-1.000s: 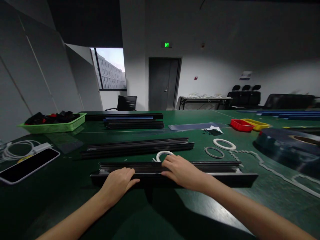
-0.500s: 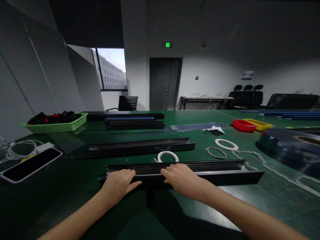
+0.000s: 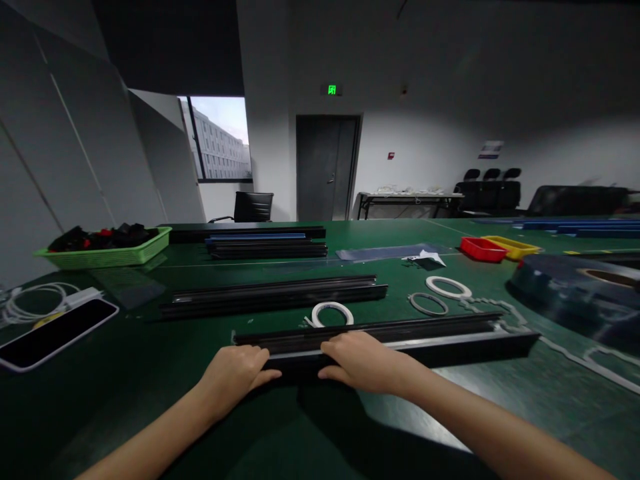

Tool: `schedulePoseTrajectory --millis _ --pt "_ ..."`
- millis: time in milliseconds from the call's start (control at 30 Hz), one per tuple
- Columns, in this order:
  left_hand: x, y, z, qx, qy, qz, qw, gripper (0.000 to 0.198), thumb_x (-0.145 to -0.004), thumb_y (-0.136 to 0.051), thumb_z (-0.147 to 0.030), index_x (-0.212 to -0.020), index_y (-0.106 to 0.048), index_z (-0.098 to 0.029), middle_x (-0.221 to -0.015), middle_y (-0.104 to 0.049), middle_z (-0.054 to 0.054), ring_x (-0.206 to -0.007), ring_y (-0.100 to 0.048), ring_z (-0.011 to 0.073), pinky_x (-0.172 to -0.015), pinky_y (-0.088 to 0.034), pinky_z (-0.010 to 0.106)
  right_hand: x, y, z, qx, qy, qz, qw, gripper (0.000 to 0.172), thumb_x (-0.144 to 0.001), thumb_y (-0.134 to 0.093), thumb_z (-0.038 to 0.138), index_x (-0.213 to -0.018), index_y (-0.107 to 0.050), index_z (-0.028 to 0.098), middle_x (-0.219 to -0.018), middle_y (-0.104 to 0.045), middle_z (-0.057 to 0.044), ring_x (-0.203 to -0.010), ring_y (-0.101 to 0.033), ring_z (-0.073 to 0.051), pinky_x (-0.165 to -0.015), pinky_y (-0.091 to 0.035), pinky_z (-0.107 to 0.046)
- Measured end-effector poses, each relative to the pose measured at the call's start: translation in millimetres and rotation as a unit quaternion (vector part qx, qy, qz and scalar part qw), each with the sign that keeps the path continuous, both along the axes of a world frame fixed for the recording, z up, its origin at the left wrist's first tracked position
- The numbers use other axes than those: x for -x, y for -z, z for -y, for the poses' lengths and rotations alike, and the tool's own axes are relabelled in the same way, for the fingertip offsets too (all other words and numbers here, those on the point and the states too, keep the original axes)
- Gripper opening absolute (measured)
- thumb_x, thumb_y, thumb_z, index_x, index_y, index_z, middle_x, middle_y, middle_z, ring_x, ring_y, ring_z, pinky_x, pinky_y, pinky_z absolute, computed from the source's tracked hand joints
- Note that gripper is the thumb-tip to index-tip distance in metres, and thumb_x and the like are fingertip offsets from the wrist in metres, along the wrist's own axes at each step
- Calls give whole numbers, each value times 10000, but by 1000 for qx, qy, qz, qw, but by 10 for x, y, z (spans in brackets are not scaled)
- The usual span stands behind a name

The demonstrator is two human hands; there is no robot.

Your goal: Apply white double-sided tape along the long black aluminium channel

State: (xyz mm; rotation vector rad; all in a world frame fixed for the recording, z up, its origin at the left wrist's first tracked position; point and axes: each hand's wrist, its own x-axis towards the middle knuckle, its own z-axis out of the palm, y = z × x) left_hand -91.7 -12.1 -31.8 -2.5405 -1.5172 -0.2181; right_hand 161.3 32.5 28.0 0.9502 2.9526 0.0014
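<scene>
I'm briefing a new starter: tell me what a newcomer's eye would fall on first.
Probably the long black channel profile in the near middle, gripped along its near edge by the left hand and right hand. Then the green exit sign above the door at the back, and the red tray beside the yellow tray at right.

The light is dim, with 1 bright window point(image 3: 220, 138) and glare point(image 3: 440, 421) beside a shadow point(image 3: 345, 430) on the green table point(image 3: 575, 410).

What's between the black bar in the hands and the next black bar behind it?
A white ring lies between the held bar and the next bar, in the head view.
</scene>
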Motion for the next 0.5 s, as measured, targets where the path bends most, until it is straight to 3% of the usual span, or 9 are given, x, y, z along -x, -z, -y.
schedulePoseTrajectory --millis 200,367,500 --pt "40 -56 25 -32 20 34 999 372 -890 -365 -477 -767 -556 -182 -712 -629 21 -635 -579 165 -545 -389 257 147 110 29 -32 -10 -5 999 411 -883 -378 470 -877 -639 153 -861 -681 -91 -777 -629 -211 -684 -435 -288" --pt "355 -218 -73 -116 -48 186 974 309 -885 -390 -422 -755 -534 -181 -706 -563 10 -669 -528 146 -649 -407 278 75 67 41 -40 19 18 999 442 -879 -362 487 -851 -655 157 -826 -686 -101 -753 -636 -225 -656 -439 -308" --pt "552 -176 -197 15 -54 232 971 317 -810 -492 -490 -943 -557 -210 -877 -594 18 -752 -534 162 -696 -439 300 -29 -37 17 -21 50 44 998 480 -868 -345 515 -842 -666 158 -780 -683 -107 -708 -636 -243 -616 -440 -333"
